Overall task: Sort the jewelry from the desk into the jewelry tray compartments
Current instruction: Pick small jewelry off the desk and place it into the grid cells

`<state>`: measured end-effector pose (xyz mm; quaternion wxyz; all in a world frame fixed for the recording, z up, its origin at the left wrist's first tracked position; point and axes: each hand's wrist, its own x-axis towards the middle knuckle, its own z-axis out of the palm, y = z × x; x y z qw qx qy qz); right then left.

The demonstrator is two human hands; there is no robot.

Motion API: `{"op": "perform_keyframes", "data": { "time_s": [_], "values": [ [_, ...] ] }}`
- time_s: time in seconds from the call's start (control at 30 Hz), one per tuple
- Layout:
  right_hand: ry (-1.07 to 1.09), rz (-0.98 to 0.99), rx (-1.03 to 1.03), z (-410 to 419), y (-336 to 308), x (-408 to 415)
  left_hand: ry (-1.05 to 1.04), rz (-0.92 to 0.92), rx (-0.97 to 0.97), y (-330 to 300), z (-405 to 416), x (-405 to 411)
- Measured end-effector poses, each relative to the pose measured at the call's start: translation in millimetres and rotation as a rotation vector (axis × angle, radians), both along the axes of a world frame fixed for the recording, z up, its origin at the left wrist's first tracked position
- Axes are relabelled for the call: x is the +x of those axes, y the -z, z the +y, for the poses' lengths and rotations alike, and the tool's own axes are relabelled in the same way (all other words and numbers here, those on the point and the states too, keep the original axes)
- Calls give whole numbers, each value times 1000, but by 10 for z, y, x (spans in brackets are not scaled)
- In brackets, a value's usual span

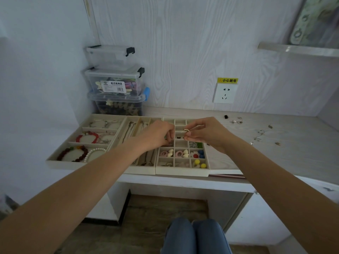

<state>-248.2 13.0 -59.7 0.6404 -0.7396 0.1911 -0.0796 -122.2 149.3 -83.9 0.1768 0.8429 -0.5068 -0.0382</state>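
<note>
A matt, velvety cream lining is seen on the jewelry tray (183, 172). Glossy clear plastic forms the storage boxes (113, 79). Pale, matt wood grain covers the desk (275, 154).

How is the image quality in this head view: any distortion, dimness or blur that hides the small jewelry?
Head view: wide-angle bending curves the desk edge and stretches the forearms; lighting is dim, bluish and flat, without glare; the ring pinched by the right hand is sharp enough to see, but the loose earrings on the desk are too small to make out.
</note>
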Motion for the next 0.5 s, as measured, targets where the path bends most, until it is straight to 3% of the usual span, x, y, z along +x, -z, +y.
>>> {"op": "perform_keyframes", "data": {
  "time_s": [0.5],
  "values": [
    [-7, -4, -6, 43, 3, 1, 25, -34, 15, -8, 44, -11]
  ]
}}
